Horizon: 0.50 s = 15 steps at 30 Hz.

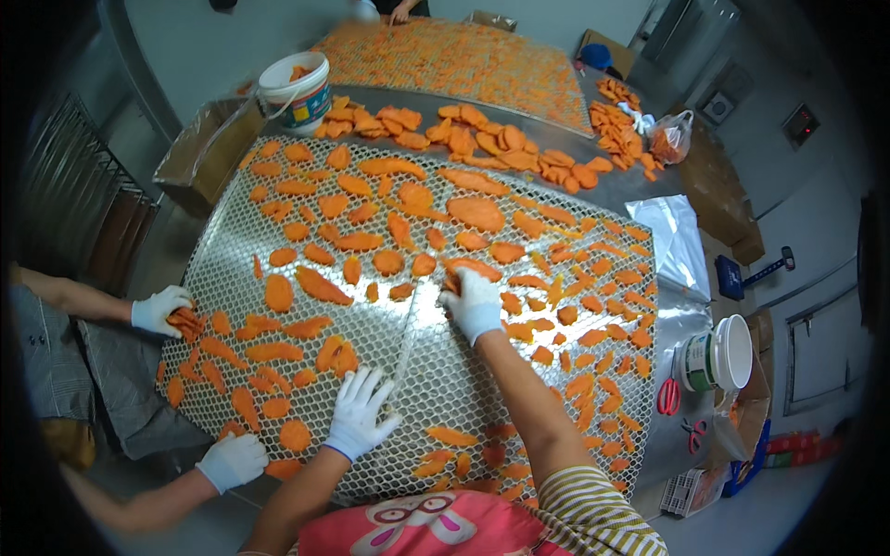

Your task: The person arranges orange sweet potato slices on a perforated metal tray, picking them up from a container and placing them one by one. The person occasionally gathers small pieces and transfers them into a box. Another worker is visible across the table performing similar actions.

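My right hand (474, 304), in a white knit glove, pinches some dark orange slices (451, 281) just above a plastic mesh tray (438, 361). A long slice (475, 269) lies by its fingertips. My left hand (360, 415), gloved the same way, rests on the mesh with its fingers spread and nothing in it. Close to those fingertips is a broad, notched slice (336, 356). Flat orange slices of some fruit or vegetable, such as a large oval one (475, 214), cover much of the mesh, mostly in a single layer.
At left, a co-worker's gloved hand (163, 311) holds a stack of slices; their other hand (233, 462) is at the tray's edge. Heaped slices (487, 142) line the far side near a white bucket (295, 90). Red-handled scissors (669, 397) and another bucket (716, 353) are at right.
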Available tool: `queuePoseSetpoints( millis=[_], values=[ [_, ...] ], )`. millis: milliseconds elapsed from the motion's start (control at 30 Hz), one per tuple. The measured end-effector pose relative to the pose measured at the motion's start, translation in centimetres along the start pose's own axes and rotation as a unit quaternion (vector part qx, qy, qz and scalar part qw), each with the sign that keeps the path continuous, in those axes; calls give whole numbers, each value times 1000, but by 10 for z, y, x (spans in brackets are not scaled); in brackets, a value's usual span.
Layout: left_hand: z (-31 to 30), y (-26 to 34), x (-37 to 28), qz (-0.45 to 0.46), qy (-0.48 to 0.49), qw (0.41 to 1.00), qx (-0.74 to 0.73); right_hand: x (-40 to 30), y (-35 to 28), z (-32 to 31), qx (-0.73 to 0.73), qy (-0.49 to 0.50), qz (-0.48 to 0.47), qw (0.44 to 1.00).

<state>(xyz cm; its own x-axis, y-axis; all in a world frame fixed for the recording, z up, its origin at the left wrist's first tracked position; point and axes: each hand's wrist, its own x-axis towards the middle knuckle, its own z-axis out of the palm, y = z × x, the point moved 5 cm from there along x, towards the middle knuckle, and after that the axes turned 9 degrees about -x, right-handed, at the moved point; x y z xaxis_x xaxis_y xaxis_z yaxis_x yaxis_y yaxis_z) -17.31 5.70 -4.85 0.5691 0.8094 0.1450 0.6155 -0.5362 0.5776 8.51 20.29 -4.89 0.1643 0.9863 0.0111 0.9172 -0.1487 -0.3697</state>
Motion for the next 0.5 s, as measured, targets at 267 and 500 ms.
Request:
queuePoseSetpoints(
  millis=[267, 500],
  values=[
    [-2, 1, 1, -14, 5, 1000, -6, 11, 96, -67, 613, 337, 151, 699],
    [-3, 1, 3, -20, 3, 1000, -10, 56, 18, -27, 23, -14, 33, 999]
  ],
)
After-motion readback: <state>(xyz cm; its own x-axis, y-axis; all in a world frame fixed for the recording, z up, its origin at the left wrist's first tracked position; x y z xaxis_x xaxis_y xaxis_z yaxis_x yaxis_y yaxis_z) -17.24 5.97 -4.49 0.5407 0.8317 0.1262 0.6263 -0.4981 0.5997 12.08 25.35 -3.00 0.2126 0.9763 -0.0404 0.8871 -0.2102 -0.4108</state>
